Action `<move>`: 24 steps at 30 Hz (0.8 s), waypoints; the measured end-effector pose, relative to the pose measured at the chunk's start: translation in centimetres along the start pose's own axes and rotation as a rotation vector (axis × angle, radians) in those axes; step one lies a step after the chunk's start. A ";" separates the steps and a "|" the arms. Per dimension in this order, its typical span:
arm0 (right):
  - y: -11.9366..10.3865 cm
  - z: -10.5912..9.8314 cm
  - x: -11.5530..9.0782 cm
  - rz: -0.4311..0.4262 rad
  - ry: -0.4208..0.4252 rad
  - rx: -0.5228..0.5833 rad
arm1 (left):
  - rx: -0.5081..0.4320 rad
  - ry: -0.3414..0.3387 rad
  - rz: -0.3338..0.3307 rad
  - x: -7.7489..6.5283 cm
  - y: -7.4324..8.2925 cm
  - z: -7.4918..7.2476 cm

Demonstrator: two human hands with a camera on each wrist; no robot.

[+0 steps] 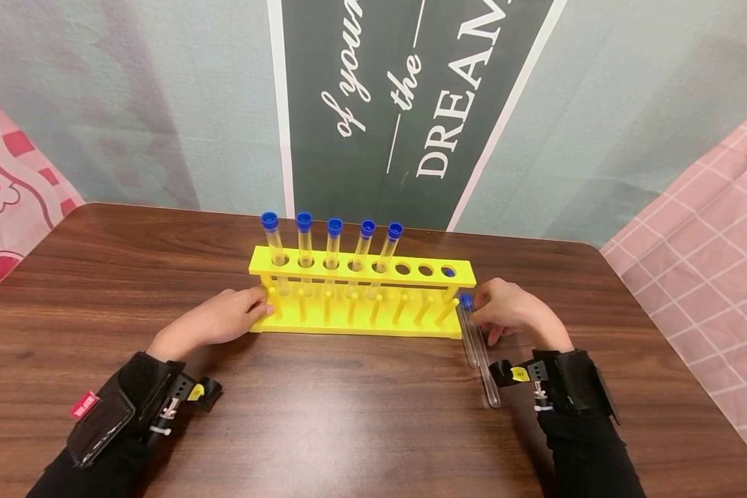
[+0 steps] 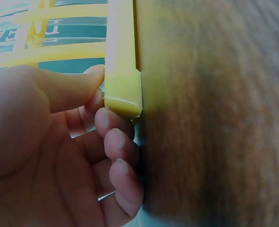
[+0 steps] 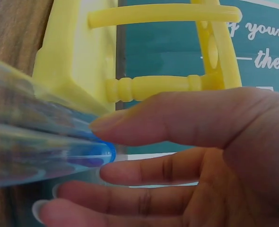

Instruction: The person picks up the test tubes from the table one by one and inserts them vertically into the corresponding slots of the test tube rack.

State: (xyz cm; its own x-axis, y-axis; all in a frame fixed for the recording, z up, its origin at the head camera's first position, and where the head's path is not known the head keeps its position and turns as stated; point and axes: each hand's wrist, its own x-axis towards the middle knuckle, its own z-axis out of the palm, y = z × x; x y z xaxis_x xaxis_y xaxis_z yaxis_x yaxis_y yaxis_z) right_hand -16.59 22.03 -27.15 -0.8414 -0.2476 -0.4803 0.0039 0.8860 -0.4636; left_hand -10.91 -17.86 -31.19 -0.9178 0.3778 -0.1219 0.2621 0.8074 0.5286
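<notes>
A yellow test tube rack stands on the table with several blue-capped test tubes upright in its left holes. My left hand grips the rack's left end; in the left wrist view thumb and fingertips close on the yellow base. Beside the rack's right end, two clear tubes lie on the table, one a blue-capped test tube. My right hand is at its cap, thumb and index finger on either side of the blue cap, the other fingers extended.
The three rightmost holes hold no upright tube; blue shows through the end hole. Yellow pegs line the rack's front. A printed cloth hangs behind the brown wooden table.
</notes>
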 end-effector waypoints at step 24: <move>0.1 0.6 0.4 0.084 0.011 0.044 | -0.006 -0.002 -0.004 0.1 -0.1 0.0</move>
State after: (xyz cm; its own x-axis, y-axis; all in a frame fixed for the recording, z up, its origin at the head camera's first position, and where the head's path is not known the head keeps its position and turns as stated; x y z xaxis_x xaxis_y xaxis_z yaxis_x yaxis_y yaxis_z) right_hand -16.61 21.75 -27.83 -0.8431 -0.1687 -0.5107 0.0979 0.8855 -0.4542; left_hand -10.97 -17.88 -31.29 -0.9181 0.3759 -0.1259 0.2570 0.8061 0.5330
